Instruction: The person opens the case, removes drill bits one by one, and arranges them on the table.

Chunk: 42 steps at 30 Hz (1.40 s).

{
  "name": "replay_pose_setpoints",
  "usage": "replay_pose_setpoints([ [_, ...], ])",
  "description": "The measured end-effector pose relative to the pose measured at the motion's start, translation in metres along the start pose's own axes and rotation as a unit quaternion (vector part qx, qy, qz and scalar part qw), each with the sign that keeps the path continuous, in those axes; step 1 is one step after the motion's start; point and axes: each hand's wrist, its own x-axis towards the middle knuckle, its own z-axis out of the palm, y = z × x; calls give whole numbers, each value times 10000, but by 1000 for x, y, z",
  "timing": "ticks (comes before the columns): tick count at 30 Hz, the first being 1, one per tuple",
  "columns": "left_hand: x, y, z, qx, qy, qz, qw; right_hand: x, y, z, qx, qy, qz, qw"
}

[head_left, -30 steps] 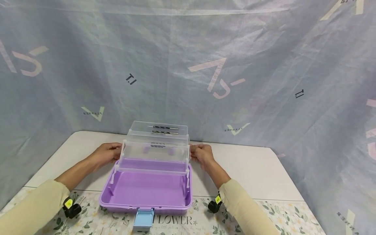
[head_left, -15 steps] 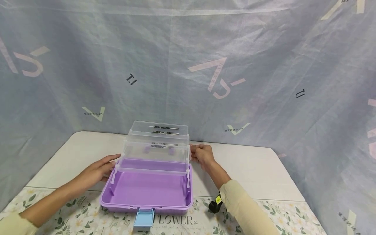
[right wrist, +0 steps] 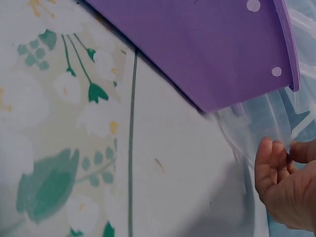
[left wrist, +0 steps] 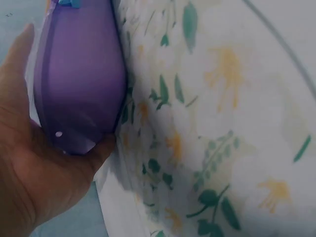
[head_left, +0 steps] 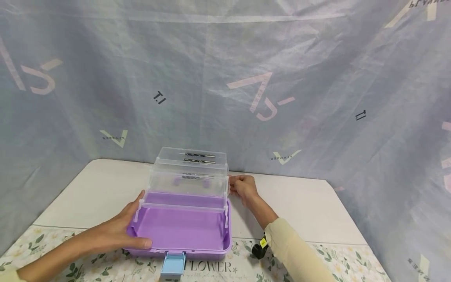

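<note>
- Right hand [head_left: 244,188]: thumb and fingers drawn together, pinching the edge of a clear plastic lid [right wrist: 256,118] at the box's back right; in the head view the fingertips are partly hidden behind the trays.
- Left hand [head_left: 121,231]: fingers spread wide, thumb over the front rim, palm against the left front corner of the purple toolbox; some fingers hidden from above.
- Left sleeve [head_left: 12,275] nearly all cut off by the frame edge; right sleeve [head_left: 297,250] cream, a small black camera [head_left: 260,248] with a yellow sticker beside its cuff.
- Purple toolbox [head_left: 202,255]: stands open on the counter, its bare purple floor showing. Light blue latch [head_left: 174,264] folded out at front.
- Clear trays [head_left: 165,182] raised in tiers over the back. Dark spiral drill bits [head_left: 199,161] at the top; fainter spiral shapes lower down, bits or reflections, cannot tell. Purple handle parts show blurred through the plastic.
- Counter [head_left: 289,211]: white behind, floral cover [head_left: 341,258] along the front; printed "FLOWER" partly covered by latch.
- Grey-blue curtain [head_left: 197,58] with letter prints, back and sides.
</note>
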Motion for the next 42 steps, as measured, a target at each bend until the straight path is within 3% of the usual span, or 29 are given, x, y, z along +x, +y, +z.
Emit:
replay_pose_setpoints([
  [6, 3, 3, 5, -130, 173, 87, 9997, 2, -4, -5, -283, -99, -74, 9995],
  [12, 2, -1, 6, 107, 410, 241, 9988, 5, -13, -10, -1023, -382, -337, 9935],
  [15, 2, -3, 7, 238, 483, 356, 9979, 6, -19, -14, -1268, -399, -688, 9887],
  [22, 3, -6, 7, 225, 543, 601, 9965, 15, -46, -23, -1581, 53, -1727, 9722],
  [26, 4, -8, 8, 188, 517, 486, 9973, 15, -61, -21, -2022, 161, -2389, 9496],
  [31, 4, -11, 11, 174, 508, 413, 9977, 11, -71, -8, -2633, -184, -3087, 9138],
  [33, 4, -11, 12, 216, 539, 373, 9976, 8, -73, -2, -2950, -369, -3321, 8952],
  [38, 4, -10, 14, 160, 555, 325, 9978, 4, -73, 12, -3719, -615, -4004, 8352],
  [40, 4, -11, 14, 86, 513, 318, 9981, 3, -73, 18, -3910, -672, -4133, 8196],
  [42, 5, -11, 14, 51, 485, 315, 9983, 2, -72, 23, -4064, -737, -4079, 8142],
])
